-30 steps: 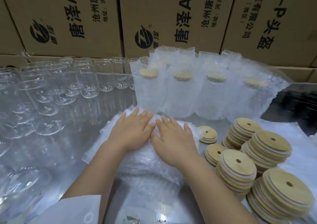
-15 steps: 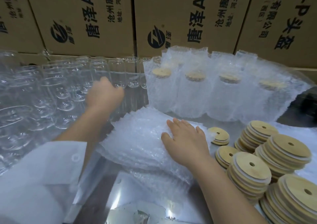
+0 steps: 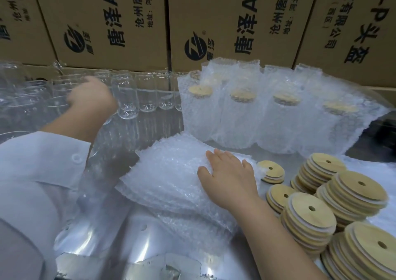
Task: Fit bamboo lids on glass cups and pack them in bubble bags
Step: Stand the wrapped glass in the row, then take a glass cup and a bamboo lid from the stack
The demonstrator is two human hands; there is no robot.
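Note:
Rows of clear glass cups (image 3: 147, 93) stand at the back left of the table. My left hand (image 3: 92, 96) is reaching in among them; it is blurred and its fingers are hidden, so a grip on a cup cannot be made out. My right hand (image 3: 229, 174) rests flat on a stack of empty bubble bags (image 3: 167, 172) in the middle. Several stacks of round bamboo lids (image 3: 308, 219), each with a small hole, sit at the right. Lidded cups in bubble bags (image 3: 242, 112) stand in a row at the back right.
Brown printed cartons (image 3: 107, 22) form a wall right behind the cups and the packed bags. The shiny metal table (image 3: 120, 226) shows in front of the bag stack. My white sleeve (image 3: 42, 162) fills the left foreground.
My left hand has left the bubble bag stack and gone up and left into the rows of glass cups. My right hand stays flat on the stack.

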